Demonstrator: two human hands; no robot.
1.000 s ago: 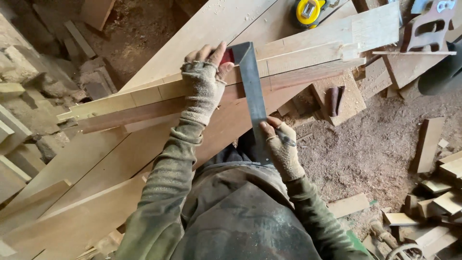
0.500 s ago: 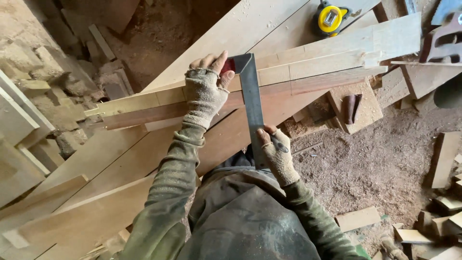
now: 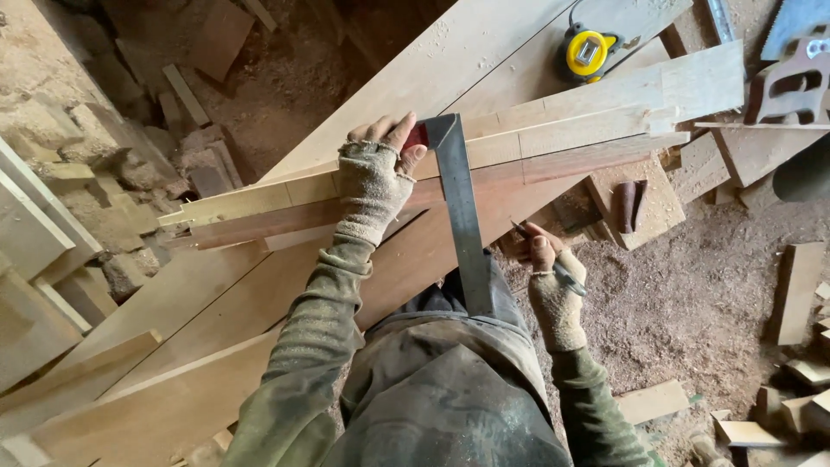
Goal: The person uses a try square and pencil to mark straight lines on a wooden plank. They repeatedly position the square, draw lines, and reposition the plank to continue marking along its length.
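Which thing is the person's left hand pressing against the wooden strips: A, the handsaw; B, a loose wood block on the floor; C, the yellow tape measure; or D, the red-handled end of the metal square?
D: the left hand holds the red-handled corner of the metal square on the wooden strips.

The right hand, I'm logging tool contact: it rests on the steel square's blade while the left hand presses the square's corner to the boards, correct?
Not quite. In the head view the right hand is off the steel square, holding a pencil beside it. The left hand does press the corner to the boards.
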